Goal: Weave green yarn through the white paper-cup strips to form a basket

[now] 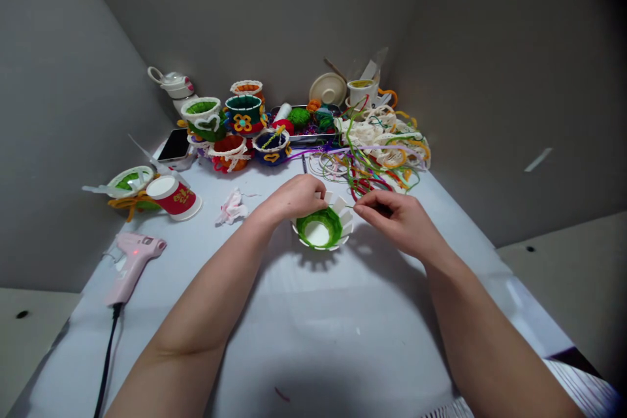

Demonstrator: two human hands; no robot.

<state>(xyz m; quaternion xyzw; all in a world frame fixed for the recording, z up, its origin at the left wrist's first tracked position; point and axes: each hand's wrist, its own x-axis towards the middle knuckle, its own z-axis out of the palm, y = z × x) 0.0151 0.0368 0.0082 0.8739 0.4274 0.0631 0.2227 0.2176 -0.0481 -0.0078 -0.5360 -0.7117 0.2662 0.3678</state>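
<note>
A white paper cup [317, 234], its wall cut into upright strips that spread outward, stands in front of me. Green yarn [334, 227] is woven round the lower part of the strips. My left hand [307, 197] grips the far left side of the cup's rim, fingers curled over the strips. To the right of the cup, my right hand [396, 219] pinches a thin green strand between thumb and finger. The strand runs taut from the cup to that pinch. My left fingertips are partly hidden behind the hand.
Several yarn-covered cups [245, 114] are stacked at the back left. A tangle of yarn and lace [385, 144] lies at the back right. On the left are a red-and-white paper cup [177, 198], a pink glue gun [134, 268] with a cord, and a crumpled tissue [232, 207].
</note>
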